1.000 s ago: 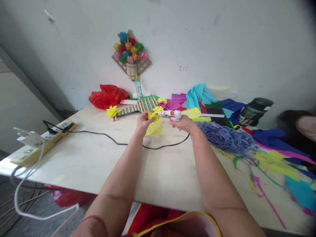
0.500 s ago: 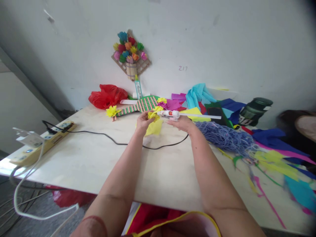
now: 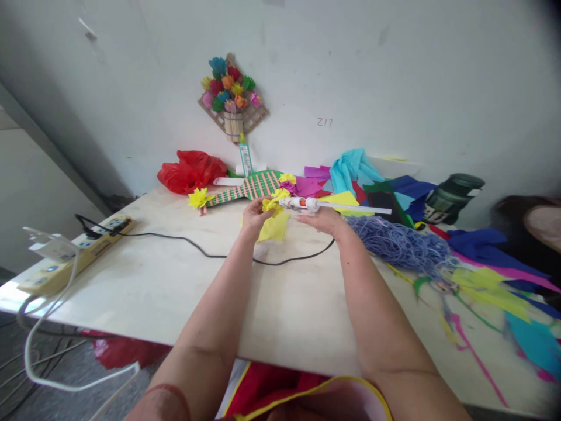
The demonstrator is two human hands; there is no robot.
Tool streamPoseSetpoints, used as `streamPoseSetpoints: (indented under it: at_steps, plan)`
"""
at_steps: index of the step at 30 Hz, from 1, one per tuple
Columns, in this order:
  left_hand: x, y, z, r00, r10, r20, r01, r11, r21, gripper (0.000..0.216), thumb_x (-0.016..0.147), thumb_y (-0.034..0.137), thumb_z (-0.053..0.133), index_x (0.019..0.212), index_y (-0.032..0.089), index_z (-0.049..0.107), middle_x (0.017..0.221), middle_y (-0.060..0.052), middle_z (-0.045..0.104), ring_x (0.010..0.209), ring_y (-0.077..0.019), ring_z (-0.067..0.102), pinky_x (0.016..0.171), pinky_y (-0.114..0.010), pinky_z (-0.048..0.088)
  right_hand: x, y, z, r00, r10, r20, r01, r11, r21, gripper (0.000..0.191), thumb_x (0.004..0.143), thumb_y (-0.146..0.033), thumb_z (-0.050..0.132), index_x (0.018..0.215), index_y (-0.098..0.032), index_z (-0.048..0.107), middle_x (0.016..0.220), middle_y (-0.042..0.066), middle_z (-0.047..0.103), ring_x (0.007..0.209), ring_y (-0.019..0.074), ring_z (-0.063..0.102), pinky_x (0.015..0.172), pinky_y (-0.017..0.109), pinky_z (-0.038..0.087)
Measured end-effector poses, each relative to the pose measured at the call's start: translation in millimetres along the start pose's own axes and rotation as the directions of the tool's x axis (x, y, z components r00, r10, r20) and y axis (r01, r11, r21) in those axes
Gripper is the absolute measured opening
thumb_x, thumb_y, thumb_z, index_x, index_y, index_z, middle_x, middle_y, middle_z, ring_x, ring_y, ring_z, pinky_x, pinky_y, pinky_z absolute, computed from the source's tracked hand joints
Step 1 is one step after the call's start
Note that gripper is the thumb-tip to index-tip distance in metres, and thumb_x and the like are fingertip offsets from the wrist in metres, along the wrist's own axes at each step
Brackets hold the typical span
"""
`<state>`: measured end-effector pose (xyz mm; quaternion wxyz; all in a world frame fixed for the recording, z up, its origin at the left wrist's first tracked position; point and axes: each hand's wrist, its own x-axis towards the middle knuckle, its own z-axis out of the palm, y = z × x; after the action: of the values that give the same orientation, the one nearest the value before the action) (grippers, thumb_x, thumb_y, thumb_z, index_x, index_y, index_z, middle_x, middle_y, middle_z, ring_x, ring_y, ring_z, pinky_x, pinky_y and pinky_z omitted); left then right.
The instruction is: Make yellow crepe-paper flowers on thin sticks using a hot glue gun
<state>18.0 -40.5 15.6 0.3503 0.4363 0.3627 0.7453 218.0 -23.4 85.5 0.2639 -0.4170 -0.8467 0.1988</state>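
My right hand [image 3: 323, 221] is wrapped round a white hot glue gun [image 3: 302, 203], with a long glue stick [image 3: 357, 207] sticking out of its back to the right. The gun's nozzle end meets a yellow crepe paper flower [image 3: 272, 202], which my left hand [image 3: 256, 217] pinches between its fingers. Below the flower a yellow paper sheet [image 3: 273, 227] lies on the table. Just behind my hands is a green guitar-shaped craft [image 3: 258, 185] with pink strips and yellow flowers. The glue gun's tip is hidden by the flower.
A black cord [image 3: 205, 252] runs across the table [image 3: 175, 298] to a power strip [image 3: 74, 257] on the left. Blue tangled string [image 3: 398, 242], coloured paper scraps [image 3: 491, 286] and a dark green bottle [image 3: 453, 197] lie right. A red plastic bag [image 3: 190, 171] sits behind left.
Almost nothing differs. The glue gun and its glue stick have tilted very slightly; both hands stay in the same place.
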Motion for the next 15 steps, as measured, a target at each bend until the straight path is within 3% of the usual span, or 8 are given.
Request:
streamPoseSetpoints:
  at_steps: [7, 15]
  plan:
    - [0.4, 0.5, 0.0, 1.000, -0.009, -0.023, 0.009, 1.000, 0.000, 0.041, 0.046, 0.025, 0.082, 0.084, 0.019, 0.066, 0.086, -0.002, 0.069, 0.074, -0.0155, 0.063, 0.065, -0.027, 0.050, -0.2, -1.3, -0.7, 1.000, 0.016, 0.018, -0.015, 1.000, -0.005, 0.030, 0.072, -0.038, 0.066, 0.097, -0.023, 0.070, 0.076, 0.002, 0.070, 0.072, 0.0203, 0.063, 0.056, 0.024, 0.044]
    - [1.0, 1.6, -0.1, 0.999, -0.014, -0.035, 0.014, 1.000, -0.003, 0.043, 0.046, 0.025, 0.082, 0.086, 0.018, 0.065, 0.078, 0.000, 0.067, 0.070, -0.0153, 0.063, 0.065, -0.028, 0.049, -0.8, -1.8, -2.2, 0.999, 0.018, 0.034, -0.017, 1.000, -0.023, 0.023, 0.073, -0.038, 0.064, 0.088, -0.022, 0.069, 0.069, 0.001, 0.067, 0.068, 0.0189, 0.062, 0.054, 0.023, 0.042]
